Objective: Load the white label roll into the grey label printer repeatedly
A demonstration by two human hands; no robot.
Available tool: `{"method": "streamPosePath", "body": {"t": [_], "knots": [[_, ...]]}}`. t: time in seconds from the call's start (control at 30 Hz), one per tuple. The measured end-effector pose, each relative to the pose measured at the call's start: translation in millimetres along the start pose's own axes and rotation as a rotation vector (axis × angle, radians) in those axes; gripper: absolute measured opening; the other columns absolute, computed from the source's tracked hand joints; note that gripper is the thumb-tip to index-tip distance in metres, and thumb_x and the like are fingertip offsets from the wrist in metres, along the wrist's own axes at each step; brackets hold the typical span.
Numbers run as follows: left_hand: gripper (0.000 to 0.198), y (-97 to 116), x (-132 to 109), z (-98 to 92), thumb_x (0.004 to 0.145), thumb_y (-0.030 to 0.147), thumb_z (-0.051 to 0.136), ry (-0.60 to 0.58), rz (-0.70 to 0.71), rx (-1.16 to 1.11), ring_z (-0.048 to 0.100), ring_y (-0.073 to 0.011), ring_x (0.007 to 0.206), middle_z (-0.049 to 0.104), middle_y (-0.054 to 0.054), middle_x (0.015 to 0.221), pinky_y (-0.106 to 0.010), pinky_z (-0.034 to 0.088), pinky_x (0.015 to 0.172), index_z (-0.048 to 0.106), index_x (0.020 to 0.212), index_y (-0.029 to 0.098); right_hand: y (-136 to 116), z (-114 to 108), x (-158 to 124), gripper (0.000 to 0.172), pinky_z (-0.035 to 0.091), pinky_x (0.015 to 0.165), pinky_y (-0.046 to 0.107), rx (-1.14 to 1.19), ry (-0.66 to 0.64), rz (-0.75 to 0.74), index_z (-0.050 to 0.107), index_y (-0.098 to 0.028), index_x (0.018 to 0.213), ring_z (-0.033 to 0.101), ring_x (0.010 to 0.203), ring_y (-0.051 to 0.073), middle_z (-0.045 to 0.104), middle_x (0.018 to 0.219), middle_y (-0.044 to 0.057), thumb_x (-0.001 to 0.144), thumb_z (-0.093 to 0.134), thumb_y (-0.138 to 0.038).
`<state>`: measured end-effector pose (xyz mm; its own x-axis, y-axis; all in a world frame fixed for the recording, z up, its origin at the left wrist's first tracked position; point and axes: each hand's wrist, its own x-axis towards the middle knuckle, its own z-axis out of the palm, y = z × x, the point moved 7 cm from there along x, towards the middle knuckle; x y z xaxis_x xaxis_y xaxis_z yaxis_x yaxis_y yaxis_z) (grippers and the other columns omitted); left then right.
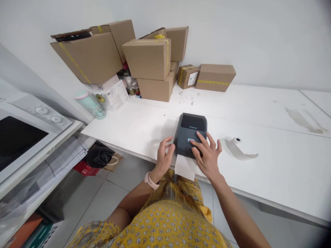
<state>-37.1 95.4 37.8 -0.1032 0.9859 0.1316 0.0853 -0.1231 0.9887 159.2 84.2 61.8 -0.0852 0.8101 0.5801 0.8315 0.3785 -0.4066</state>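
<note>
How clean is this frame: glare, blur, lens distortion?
Head view: soft, even light, no glare; faint shadows beside the printer and paper roll; table edge and boxes bow from wide-angle distortion; right corners darken; left hand and right hand at the printer look sharp.

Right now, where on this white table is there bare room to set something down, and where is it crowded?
Bare table lies right of the paper roll toward the near edge, and between the printer and the tumbler. The back left corner is crowded with cardboard boxes. The left hand and right hand sit on the printer's front.
</note>
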Motion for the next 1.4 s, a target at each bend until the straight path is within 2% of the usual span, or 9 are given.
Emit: {"method": "streamPosePath", "body": {"t": [0.13, 0.2, 0.3, 0.53, 0.8, 1.03, 1.17, 1.27, 1.4], "knots": [[0.049, 2.5, -1.8, 14.2, 0.097, 0.044, 0.052, -0.083, -0.038, 0.003, 0.046, -0.0230, 0.138, 0.048, -0.008, 0.151, -0.038, 0.036, 0.116, 0.049, 0.143, 0.027, 22.8, 7.1, -31.7, 0.050, 0.025, 0.118, 0.058, 0.341, 0.021, 0.262, 0.039, -0.035, 0.149, 0.022, 0.152, 0.027, 0.021, 0.166, 0.005, 0.102, 0.031, -0.049], [0.052, 0.2, -4.2, 17.0, 0.097, 0.046, 0.051, -0.109, -0.052, 0.014, 0.042, -0.0237, 0.142, 0.045, -0.008, 0.154, -0.039, 0.034, 0.118, 0.047, 0.145, 0.027, 33.8, 11.8, -45.7, 0.059, 0.022, 0.121, 0.059, 0.470, 0.052, 0.417, 0.021, -0.032, 0.157, 0.019, 0.153, 0.026, 0.018, 0.167, 0.006, 0.101, 0.026, -0.053], [0.054, -4.2, -7.0, 19.1, 0.099, 0.050, 0.045, -0.100, -0.056, 0.028, 0.033, -0.0227, 0.148, 0.037, -0.006, 0.159, -0.039, 0.028, 0.123, 0.042, 0.149, 0.028, 38.7, 22.2, -57.5, 0.066, 0.016, 0.124, 0.058, 0.575, 0.036, 0.539, 0.019, -0.030, 0.158, 0.018, 0.153, 0.028, 0.020, 0.167, 0.006, 0.099, 0.025, -0.060], [0.062, -11.5, -9.8, 28.6, 0.101, 0.053, 0.037, -0.137, -0.009, 0.061, 0.016, -0.0203, 0.154, 0.019, -0.003, 0.167, -0.039, 0.015, 0.128, 0.028, 0.156, 0.028, 31.2, 32.9, -60.9, 0.070, 0.014, 0.123, 0.060, 0.550, 0.038, 0.533, 0.015, -0.031, 0.159, 0.016, 0.154, 0.030, 0.017, 0.167, 0.006, 0.098, 0.026, -0.063], [0.062, 2.9, -3.9, 26.0, 0.100, 0.053, 0.038, -0.154, 0.019, 0.019, 0.018, -0.0212, 0.154, 0.023, -0.004, 0.165, -0.038, 0.016, 0.127, 0.032, 0.155, 0.025, 25.1, 18.5, -49.5, 0.063, 0.015, 0.122, 0.062, 0.479, 0.054, 0.450, 0.014, -0.034, 0.159, 0.016, 0.154, 0.028, 0.018, 0.167, 0.003, 0.101, 0.018, -0.058], [0.056, 34.7, 52.1, 24.1, 0.101, 0.054, 0.033, -0.117, 0.142, -0.142, 0.041, -0.0228, 0.144, 0.047, -0.005, 0.154, -0.039, 0.033, 0.120, 0.040, 0.150, 0.028, 16.3, -23.2, 40.1, 0.068, 0.018, 0.122, 0.060, 0.370, 0.202, 0.179, 0.015, -0.030, 0.159, 0.018, 0.153, 0.032, 0.020, 0.166, 0.008, 0.099, 0.020, -0.062], [0.053, 2.5, 76.5, 25.8, 0.095, 0.045, 0.052, -0.073, 0.041, -0.044, 0.047, -0.0245, 0.139, 0.051, -0.012, 0.149, -0.038, 0.041, 0.112, 0.045, 0.144, 0.023, 21.0, -34.4, 108.0, 0.067, 0.027, 0.120, 0.056, 0.334, 0.263, 0.095, 0.008, -0.029, 0.159, 0.025, 0.151, 0.029, 0.017, 0.166, 0.010, 0.100, 0.022, -0.058], [0.053, -28.4, 77.2, 32.1, 0.090, 0.038, 0.059, -0.129, -0.073, 0.057, 0.050, -0.0267, 0.135, 0.052, -0.014, 0.147, -0.038, 0.045, 0.106, 0.050, 0.139, 0.019, 41.0, -35.7, 156.3, 0.067, 0.030, 0.119, 0.053, 0.335, 0.240, 0.104, 0.012, -0.028, 0.158, 0.029, 0.150, 0.026, 0.027, 0.162, 0.011, 0.100, 0.024, -0.060], [0.052, -36.6, 79.9, 35.2, 0.087, 0.040, 0.058, -0.200, -0.079, 0.251, 0.058, -0.0266, 0.120, 0.062, -0.014, 0.132, -0.036, 0.048, 0.096, 0.055, 0.135, 0.020, 71.8, -35.8, 203.6, 0.068, 0.035, 0.115, 0.053, 0.358, 0.108, 0.170, 0.021, -0.025, 0.155, 0.037, 0.145, 0.027, 0.035, 0.158, 0.013, 0.099, 0.028, -0.062]]}}
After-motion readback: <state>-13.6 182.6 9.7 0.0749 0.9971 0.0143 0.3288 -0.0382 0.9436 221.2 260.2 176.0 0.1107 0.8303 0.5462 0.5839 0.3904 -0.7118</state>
